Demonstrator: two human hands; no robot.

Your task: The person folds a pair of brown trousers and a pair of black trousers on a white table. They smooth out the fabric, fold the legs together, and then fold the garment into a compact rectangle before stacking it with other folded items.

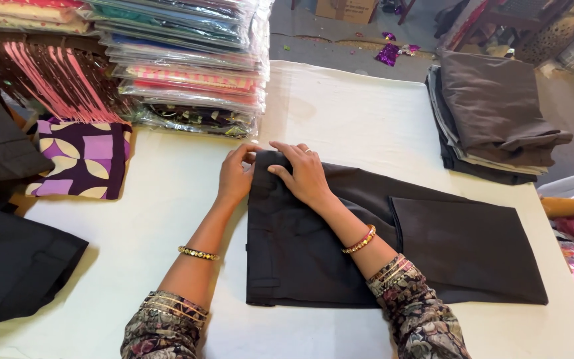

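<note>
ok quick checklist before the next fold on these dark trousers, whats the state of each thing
1. Both hands on the cloth: left hand at the far left corner, right hand flat beside it. Ok.
2. Dark trousers lying flat on the white table: ok, only slight creases show.
3. Folded-over leg section on the right sits square: ok.
4. Near edge of the trousers on the table, not overhanging: ok.
5. Room on the left: patterned purple cloth and plastic-wrapped stack lie apart from the trousers. Ok.
6. Layers underneath aligned: cannot tell, hidden.

White-covered table (340, 106) on a grey concrete floor (313, 33), cardboard box (347, 9) beyond.
</note>
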